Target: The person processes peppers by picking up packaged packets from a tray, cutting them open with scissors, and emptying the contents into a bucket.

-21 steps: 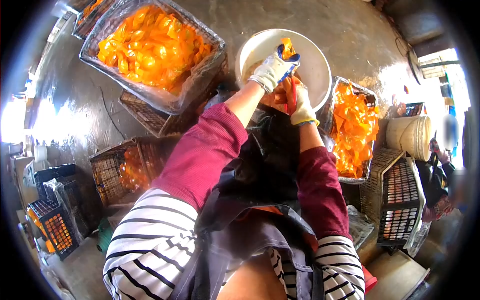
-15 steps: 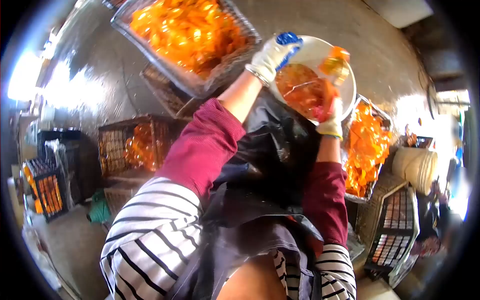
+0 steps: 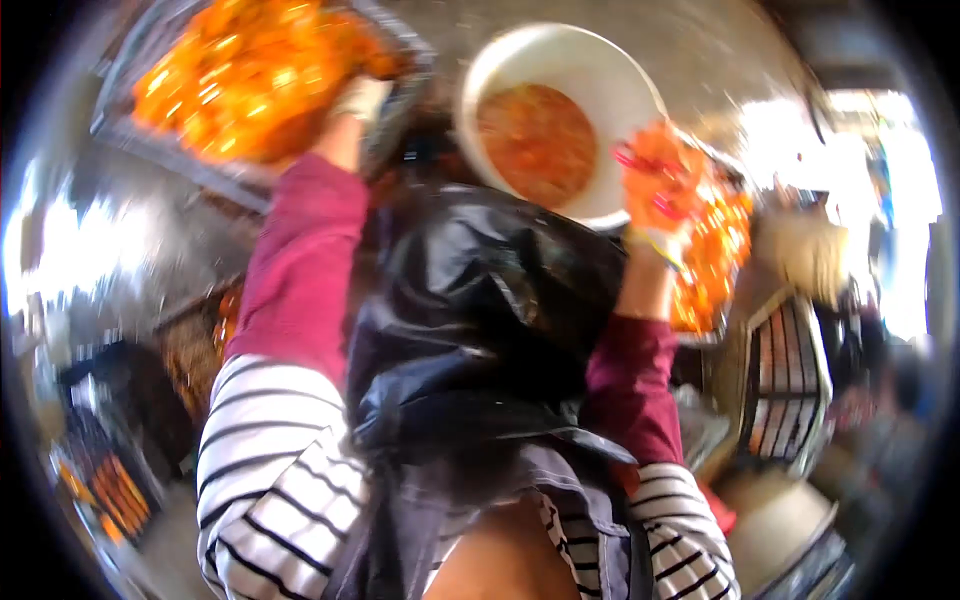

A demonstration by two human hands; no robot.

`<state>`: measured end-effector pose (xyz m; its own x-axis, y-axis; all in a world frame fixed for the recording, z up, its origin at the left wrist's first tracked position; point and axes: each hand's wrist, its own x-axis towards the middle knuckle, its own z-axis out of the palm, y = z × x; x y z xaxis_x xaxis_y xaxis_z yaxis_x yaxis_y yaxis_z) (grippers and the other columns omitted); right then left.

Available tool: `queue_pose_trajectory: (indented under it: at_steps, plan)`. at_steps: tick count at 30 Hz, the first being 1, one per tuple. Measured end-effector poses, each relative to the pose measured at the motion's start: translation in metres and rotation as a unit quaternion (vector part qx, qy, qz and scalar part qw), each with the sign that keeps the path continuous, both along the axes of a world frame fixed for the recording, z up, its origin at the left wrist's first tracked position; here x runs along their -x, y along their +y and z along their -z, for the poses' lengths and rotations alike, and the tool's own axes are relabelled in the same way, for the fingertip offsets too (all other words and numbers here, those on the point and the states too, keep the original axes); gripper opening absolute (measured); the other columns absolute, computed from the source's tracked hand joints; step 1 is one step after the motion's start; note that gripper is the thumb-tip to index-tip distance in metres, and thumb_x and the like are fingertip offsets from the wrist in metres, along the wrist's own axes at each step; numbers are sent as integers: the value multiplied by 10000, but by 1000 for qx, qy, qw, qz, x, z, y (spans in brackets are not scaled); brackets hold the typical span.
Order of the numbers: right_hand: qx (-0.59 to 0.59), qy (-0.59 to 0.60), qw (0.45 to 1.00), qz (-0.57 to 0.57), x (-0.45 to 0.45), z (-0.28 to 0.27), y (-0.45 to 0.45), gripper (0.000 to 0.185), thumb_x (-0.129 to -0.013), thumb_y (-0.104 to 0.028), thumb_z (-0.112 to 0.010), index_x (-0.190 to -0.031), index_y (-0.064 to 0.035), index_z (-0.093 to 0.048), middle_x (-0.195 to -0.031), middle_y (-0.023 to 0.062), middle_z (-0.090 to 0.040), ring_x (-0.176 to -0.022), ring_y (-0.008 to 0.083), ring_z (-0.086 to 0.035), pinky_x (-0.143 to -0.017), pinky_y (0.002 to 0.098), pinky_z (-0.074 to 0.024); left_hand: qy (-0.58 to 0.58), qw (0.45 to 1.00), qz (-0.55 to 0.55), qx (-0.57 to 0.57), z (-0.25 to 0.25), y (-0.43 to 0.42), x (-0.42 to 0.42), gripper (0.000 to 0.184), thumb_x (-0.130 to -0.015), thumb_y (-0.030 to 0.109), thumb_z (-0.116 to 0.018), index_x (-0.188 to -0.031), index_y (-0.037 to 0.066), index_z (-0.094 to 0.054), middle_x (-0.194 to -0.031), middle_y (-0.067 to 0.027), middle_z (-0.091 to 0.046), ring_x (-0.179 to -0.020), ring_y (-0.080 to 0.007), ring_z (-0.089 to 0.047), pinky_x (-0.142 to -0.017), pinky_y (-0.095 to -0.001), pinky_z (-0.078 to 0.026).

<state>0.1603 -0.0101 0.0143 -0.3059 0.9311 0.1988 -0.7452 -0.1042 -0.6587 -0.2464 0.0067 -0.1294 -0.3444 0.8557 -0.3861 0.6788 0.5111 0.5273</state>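
My left hand, in a pale glove, reaches into the right side of a plastic-lined crate heaped with shiny orange pieces; its fingers are hidden and blurred. A white bucket with reddish-orange contents stands ahead of me. Beside the bucket's right rim, my right hand has its orange-stained gloved fingers wrapped round red-handled scissors. Motion smears the tool, and its blades cannot be made out. Right behind that hand lies a smaller lined crate of orange pieces.
A black apron covers my lap. Stacked crates and a beige bucket stand at the right. Darker crates with orange contents are at the lower left. A wet floor extends beyond the white bucket.
My left hand has swung left from the white bucket into the large crate. My right hand has moved to the bucket's right rim, and the orange piece near it has gone from view.
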Motion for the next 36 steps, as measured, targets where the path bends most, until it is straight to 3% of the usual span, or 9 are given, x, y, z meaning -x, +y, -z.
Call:
queue_pose_trajectory:
  at_steps: [7, 10, 17, 23, 26, 27, 31, 33, 36]
  plan:
    - [193, 25, 972, 133, 2, 25, 4, 596, -819, -385, -623, -1213, 34, -467, -1280, 175, -491, -1180, 304, -483, -1040, 449, -347, 51, 997, 50, 16, 19, 10, 42, 522, -783, 367, -593, -1202, 60, -548, -1204, -149, -570, -1135, -293, -520, -936, -353, -399]
    - [175, 42, 980, 89, 8, 21, 0, 595, -809, -388, -643, -1202, 23, -468, -1237, 165, -520, -1140, 301, -509, -1018, 437, -372, -121, 982, 130, -62, 17, -5, 56, 537, -777, 359, -616, -1199, 33, -549, -1225, -115, -563, -1141, -256, -514, -943, -312, -389]
    - [199, -8, 976, 86, 1, 66, 4, 473, -907, -367, -503, -1162, 30, -473, -1200, 206, -522, -1101, 340, -525, -952, 458, -420, 54, 998, -28, -12, 16, 3, 23, 455, -814, 362, -553, -1167, 76, -578, -1190, -141, -580, -1137, -293, -518, -927, -361, -402]
    - [120, -77, 988, -54, 19, 36, 2, 411, -934, -353, -455, -1181, -27, -502, -1186, 112, -558, -1073, 273, -540, -847, 427, -444, -229, 938, -127, -225, -11, -75, 28, 409, -855, 376, -583, -1117, 63, -608, -1100, -34, -601, -1021, -162, -530, -907, -308, -397]
    - [172, -225, 959, 16, 31, 32, -2, 463, -916, -404, -469, -1213, -50, -481, -1155, 132, -578, -996, 261, -589, -783, 400, -475, -750, 486, -276, -353, -11, -80, 19, 459, -867, 284, -593, -1241, 48, -470, -1205, -108, -556, -1078, -277, -533, -979, -450, -403]
    - [149, -232, 961, 6, 33, 29, -5, 438, -916, -382, -471, -1198, -48, -494, -1159, 122, -561, -994, 287, -589, -691, 371, -490, -781, 452, -242, -357, -33, -84, 6, 454, -859, 300, -609, -1220, 56, -480, -1185, -102, -564, -1049, -273, -546, -950, -455, -428]
    - [58, -334, 940, -44, 39, 34, -18, 419, -934, -352, -446, -1227, -53, -481, -1153, 102, -568, -835, 236, -613, -509, 293, -449, -636, 609, -317, -352, -68, -66, -21, 361, -861, 261, -609, -1161, 70, -543, -1103, -77, -602, -962, -226, -588, -803, -390, -509]
    - [147, -268, 949, -71, 43, 27, -23, 372, -944, -318, -430, -1199, -60, -512, -1162, 82, -546, -885, 278, -628, -456, 241, -420, -379, 815, -189, -395, -47, -33, -17, 377, -877, 363, -531, -1077, 50, -598, -1056, -129, -622, -970, -253, -593, -824, -343, -465]
    - [173, -286, 936, -107, 50, 34, -26, 288, -939, -210, -457, -1164, -46, -529, -1071, 98, -592, -882, 247, -619, -638, 255, -496, -126, 908, -131, -377, -118, -34, -77, 420, -854, 429, -528, -1034, 62, -621, -995, -167, -638, -938, -316, -604, -785, -360, -463]
